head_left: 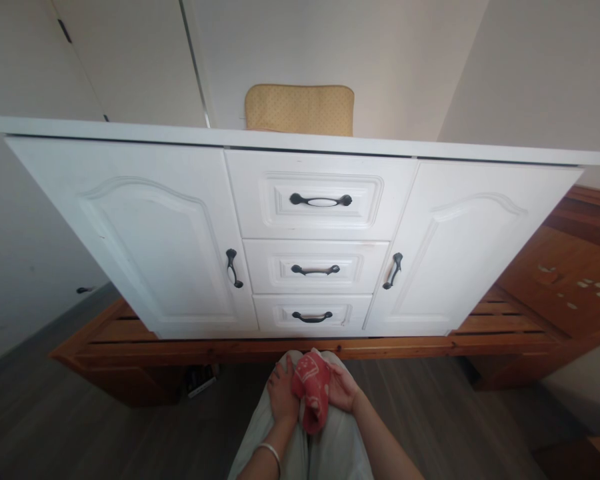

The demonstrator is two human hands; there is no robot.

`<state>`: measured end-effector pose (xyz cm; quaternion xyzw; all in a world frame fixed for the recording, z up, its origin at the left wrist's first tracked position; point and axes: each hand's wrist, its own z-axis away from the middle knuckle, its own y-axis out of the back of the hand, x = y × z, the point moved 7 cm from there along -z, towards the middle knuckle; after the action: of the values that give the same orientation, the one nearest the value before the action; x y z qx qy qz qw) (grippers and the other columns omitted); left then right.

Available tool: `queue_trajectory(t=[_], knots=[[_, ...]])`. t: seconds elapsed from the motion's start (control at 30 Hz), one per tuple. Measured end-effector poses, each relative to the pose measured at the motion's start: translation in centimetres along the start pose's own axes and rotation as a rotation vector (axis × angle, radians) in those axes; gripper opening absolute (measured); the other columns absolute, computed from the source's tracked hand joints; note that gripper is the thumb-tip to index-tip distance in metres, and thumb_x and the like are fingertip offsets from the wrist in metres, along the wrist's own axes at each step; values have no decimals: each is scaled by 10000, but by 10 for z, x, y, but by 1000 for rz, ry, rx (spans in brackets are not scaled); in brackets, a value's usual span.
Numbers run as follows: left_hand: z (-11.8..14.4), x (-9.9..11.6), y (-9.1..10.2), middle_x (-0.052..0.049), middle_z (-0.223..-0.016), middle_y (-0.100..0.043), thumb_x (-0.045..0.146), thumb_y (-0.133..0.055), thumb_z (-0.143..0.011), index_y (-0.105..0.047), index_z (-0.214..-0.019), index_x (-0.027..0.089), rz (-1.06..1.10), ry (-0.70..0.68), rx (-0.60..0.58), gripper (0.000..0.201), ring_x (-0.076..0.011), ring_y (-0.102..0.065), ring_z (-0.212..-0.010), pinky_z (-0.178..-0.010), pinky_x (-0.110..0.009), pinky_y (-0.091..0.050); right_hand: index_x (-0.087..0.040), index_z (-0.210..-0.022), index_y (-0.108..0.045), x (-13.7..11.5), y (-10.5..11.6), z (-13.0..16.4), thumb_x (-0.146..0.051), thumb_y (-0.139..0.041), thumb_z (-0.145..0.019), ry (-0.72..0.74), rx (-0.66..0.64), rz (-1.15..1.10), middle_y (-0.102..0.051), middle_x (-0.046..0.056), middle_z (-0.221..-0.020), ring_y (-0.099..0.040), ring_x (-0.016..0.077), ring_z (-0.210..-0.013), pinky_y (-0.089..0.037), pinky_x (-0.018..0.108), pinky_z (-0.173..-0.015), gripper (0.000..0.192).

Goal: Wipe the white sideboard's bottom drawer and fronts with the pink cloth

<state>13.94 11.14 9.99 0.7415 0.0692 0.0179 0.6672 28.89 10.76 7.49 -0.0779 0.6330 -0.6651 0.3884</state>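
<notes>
A red sock (pixel 312 380) with a pale pattern rests on my lap, its tubular opening turned toward me. My left hand (pixel 283 393) lies flat on my left knee with the fingers spread, its inner edge against the sock. On the other side, my right hand (pixel 342 388) rests on my right knee, loosely curved and palm partly up. Its fingers touch the sock's side without visibly wrapping round it, and some fingertips are hidden. Pale trousers (pixel 260 433) cover my legs.
Right before my knees stands a white cabinet (pixel 315 230) with two doors and three drawers, on a slatted wooden bed frame (pixel 380 348). Behind its top shows a yellow dotted padded panel (pixel 300 109). A dark box-like object (pixel 200 381) is on the floor beneath the frame.
</notes>
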Motion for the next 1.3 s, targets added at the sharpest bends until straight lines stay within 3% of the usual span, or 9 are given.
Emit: queue_trajectory(t=[0.3, 0.67, 1.3], knots=[[1, 0, -5, -149, -1304, -613, 90, -470, -938, -484, -1522, 267, 7, -18, 74, 610, -225, -641, -971, -812, -320, -476, -173, -1214, -669, -3, -10, 2, -325, -640, -917, 26, 12, 26, -763, 70, -1177, -680, 195, -1113, -347, 374, -1142, 336], [1, 0, -6, -123, -1214, -633, 73, -418, -958, -460, -1537, 272, -41, -19, 74, 614, -216, -638, -946, -800, -312, -476, -168, -1223, -667, -3, -7, 2, -350, -631, -928, 31, -4, 33, -765, 77, -1179, -674, 199, -1139, -343, 373, -1146, 349], [0, 0, -2, -130, -1276, -613, 102, -416, -947, -467, -1520, 268, 20, -9, 46, 599, -225, -614, -986, -830, -323, -450, -177, -1196, -681, -5, -11, 5, -380, -674, -913, 46, 8, 59, -760, 87, -1178, -661, 216, -1158, -361, 374, -1118, 349]])
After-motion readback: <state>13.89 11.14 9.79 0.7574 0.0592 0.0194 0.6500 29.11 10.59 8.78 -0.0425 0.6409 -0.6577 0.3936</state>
